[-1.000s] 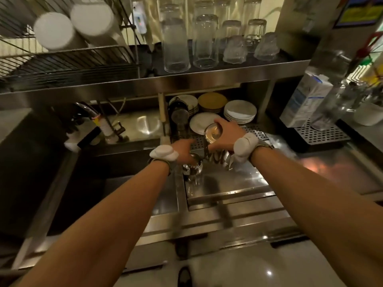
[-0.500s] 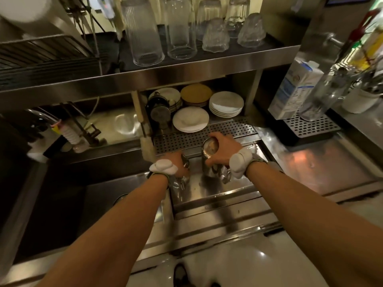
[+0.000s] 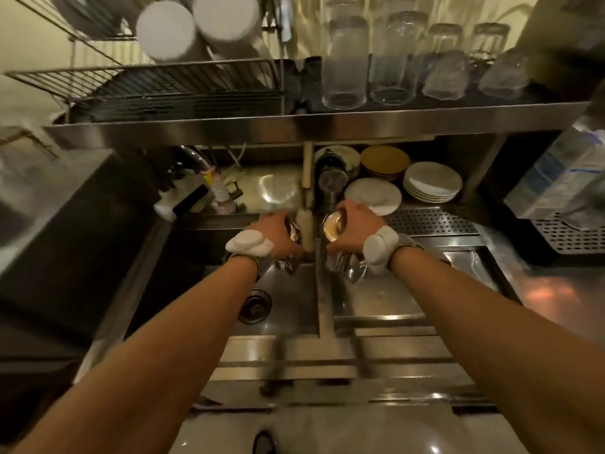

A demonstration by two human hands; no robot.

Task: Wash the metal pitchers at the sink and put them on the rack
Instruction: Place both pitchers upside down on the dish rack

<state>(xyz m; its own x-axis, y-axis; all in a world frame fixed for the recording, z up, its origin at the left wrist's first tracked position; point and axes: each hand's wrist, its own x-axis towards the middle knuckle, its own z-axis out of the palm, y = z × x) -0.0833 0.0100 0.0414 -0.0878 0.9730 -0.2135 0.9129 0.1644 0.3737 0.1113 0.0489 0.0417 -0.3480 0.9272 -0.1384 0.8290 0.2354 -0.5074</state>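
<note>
- Since half a second ago, both your hands have carried their pitchers leftward. Your left hand (image 3: 278, 234) is now over the sink (image 3: 284, 309) basin, and your right hand (image 3: 352, 229) is just right of the divider ridge (image 3: 323, 299).
- Left hand: fingers curled round the left pitcher (image 3: 292, 228). Only a sliver of its rim and some metal below your wrist show; the hand hides the rest.
- Right hand: fingers and thumb wrapped over the rim of the right pitcher (image 3: 331, 226). Its mouth is turned toward you and looks pale inside, and the shiny body shows under your palm.
- You cannot tell whether its base touches the drainboard (image 3: 386, 299).
- In the way: a pale post (image 3: 306, 232) stands upright between the two pitchers, tight against the left one.
- The drain (image 3: 254, 304) lies on the basin floor, nearer you than the left hand.
- The faucet (image 3: 199, 160), with a ribbed hose end, is at the back left of the sink, apart from both hands.
- The wire rack (image 3: 176, 90) sits up on the steel shelf (image 3: 294, 126) to the left, with two white cups (image 3: 165, 29) tipped in it. The shelf's front lip runs between your hands and the rack.
- Upturned glasses (image 3: 347, 63) stand in a row on the shelf, right of the rack.
- Under the shelf, behind your right hand, are white plates (image 3: 432, 181), a tan stack (image 3: 384, 160) and a dark metal pot (image 3: 330, 173).
- A perforated drip tray (image 3: 429, 221) lies just right of your right hand. A milk carton (image 3: 556, 178) stands at far right, blurred.
- White bands (image 3: 250, 245) sit on both wrists.
</note>
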